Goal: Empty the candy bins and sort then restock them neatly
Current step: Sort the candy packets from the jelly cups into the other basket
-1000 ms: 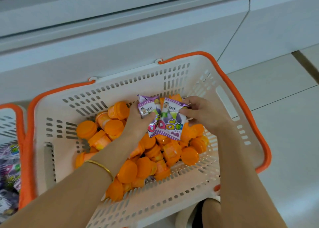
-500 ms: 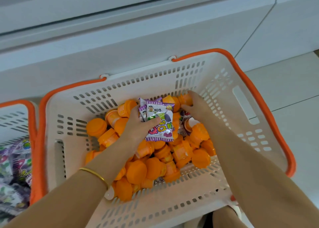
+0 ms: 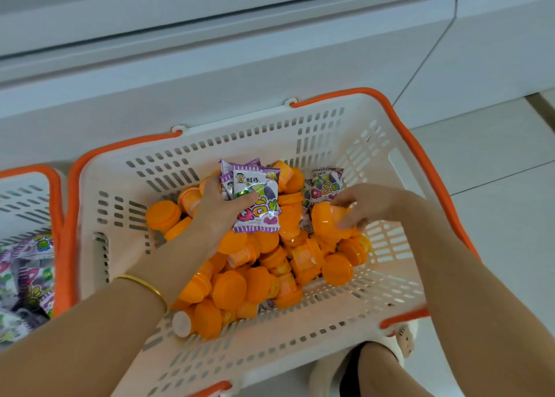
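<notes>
The left hand [image 3: 220, 213] is clamped on a small stack of purple candy packets [image 3: 256, 200], thumb across the front one and fingers behind, held just above the heap near the middle of the white basket [image 3: 303, 126]. A gold bangle [image 3: 144, 285] sits on that wrist. The right hand [image 3: 368, 204] is well apart from the left, down among the sweets towards the basket's right wall. Its fingertips [image 3: 345, 224] lie on one orange jelly cup [image 3: 327, 221]; whether they grip the cup or only nudge it aside cannot be told. Just beyond that cup, towards the far right corner, a loose purple packet [image 3: 326, 185] lies half buried.

The rest of the orange jelly cups [image 3: 240, 285] fill the basket floor from the centre to the near edge, piled at all angles. A second basket [image 3: 57, 204] touches the left side of the first and holds more purple packets [image 3: 28, 276]. A slipper [image 3: 404, 339] shows on the tiled floor [image 3: 495, 156] by the near right corner.

The step in hand looks like sorting: pulling purple packets out of the orange cups. The next move probably calls for shifting the cup clear, pinching the loose packet by an edge, adding it to the left hand's stack and carrying the lot to the left basket without dropping the slippery wrappers.
</notes>
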Tool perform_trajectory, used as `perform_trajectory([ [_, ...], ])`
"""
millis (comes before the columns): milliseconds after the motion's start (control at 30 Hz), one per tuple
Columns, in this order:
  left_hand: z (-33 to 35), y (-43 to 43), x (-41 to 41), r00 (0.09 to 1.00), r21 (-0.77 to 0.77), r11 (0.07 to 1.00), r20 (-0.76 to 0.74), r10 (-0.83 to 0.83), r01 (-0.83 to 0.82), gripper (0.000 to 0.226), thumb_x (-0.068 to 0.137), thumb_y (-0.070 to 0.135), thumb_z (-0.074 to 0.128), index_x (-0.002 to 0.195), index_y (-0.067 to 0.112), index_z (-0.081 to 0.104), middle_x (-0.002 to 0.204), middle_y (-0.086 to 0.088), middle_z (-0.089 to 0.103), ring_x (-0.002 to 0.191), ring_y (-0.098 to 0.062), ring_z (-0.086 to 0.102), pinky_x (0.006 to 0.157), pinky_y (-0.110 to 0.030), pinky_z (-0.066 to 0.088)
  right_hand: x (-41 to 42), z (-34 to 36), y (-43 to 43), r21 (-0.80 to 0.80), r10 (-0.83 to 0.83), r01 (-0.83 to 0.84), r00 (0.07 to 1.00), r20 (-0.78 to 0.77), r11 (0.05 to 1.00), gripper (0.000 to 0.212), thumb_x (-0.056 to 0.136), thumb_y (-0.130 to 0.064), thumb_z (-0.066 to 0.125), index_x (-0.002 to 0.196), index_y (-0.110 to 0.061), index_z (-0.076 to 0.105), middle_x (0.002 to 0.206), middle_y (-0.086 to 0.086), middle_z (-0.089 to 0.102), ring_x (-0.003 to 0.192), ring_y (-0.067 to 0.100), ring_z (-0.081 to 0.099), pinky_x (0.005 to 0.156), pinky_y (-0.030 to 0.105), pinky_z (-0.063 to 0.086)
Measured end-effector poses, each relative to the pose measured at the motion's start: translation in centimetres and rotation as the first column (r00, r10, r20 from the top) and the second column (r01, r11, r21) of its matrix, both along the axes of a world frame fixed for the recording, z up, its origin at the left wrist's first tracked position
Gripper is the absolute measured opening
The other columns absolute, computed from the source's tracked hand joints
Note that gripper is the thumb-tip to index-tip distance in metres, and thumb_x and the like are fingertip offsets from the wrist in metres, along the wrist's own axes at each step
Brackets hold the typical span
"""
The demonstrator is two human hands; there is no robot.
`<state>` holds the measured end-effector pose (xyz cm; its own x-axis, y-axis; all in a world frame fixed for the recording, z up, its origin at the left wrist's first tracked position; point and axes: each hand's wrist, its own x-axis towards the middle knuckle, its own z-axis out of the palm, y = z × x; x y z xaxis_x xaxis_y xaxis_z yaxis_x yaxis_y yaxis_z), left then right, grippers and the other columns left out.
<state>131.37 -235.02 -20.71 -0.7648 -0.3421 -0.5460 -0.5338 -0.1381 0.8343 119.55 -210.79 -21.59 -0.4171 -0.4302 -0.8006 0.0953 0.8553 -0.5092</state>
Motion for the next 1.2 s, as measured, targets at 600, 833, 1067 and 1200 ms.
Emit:
perform_trajectory([
  [600, -1.1, -1.0, -0.4, 1.0, 0.002, 1.0, 0.006, 0.015, -0.015, 0.07, 0.077, 0.014, 0.075, 0.137, 0.019, 0.039, 0.119, -0.005, 0.065, 0.095, -0.024, 0.069, 0.084, -0.049, 0.056, -0.2, -9.6, -5.2, -0.096, -0.593, 0.634, 0.645, -0.482, 0.767, 0.043, 0.09, -0.011, 0.062, 0.127, 0.004, 0.045, 0.125, 0.022, 0.056, 0.116, 0.035, 0.053, 0.088, 0.037, 0.045],
  [833, -1.1, -1.8, -0.3, 0.999, 0.051, 0.999, -0.032, -0.007, 0.009, 0.077, 0.068, 0.021, 0.077, 0.137, 0.017, 0.041, 0.122, -0.008, 0.064, 0.098, -0.026, 0.069, 0.084, -0.05, 0.055, -0.8, -8.4, -6.1, -0.073, -0.687, 0.685, 0.709, -0.16, 0.725, 0.039, 0.088, -0.013, 0.057, 0.123, 0.004, 0.053, 0.118, 0.022, 0.058, 0.104, 0.033, 0.057, 0.08, 0.036, 0.047],
  [1067, -1.4, -2.3, 0.1, 1.0, 0.06, 0.998, -0.024, 0.004, -0.002, 0.078, 0.065, 0.023, 0.076, 0.135, 0.017, 0.042, 0.12, -0.007, 0.065, 0.097, -0.026, 0.069, 0.084, -0.05, 0.056, -1.9, -8.7, -7.1, -0.163, -0.894, 0.894, 0.436, 0.104, 0.417, 0.041, 0.086, -0.019, 0.06, 0.12, 0.001, 0.048, 0.111, 0.017, 0.061, 0.095, 0.031, 0.061, 0.086, 0.041, 0.052],
  [1200, -1.1, -2.6, 0.4, 1.0, 0.053, 0.998, -0.016, 0.015, -0.014, 0.078, 0.064, 0.023, 0.077, 0.135, 0.018, 0.042, 0.119, -0.006, 0.066, 0.096, -0.026, 0.069, 0.083, -0.051, 0.055, -1.4, -9.3, -6.6, -0.195, -0.903, 0.898, 0.417, 0.099, 0.394, 0.033, 0.09, -0.016, 0.063, 0.119, 0.0, 0.056, 0.109, 0.019, 0.063, 0.096, 0.032, 0.062, 0.085, 0.039, 0.052],
])
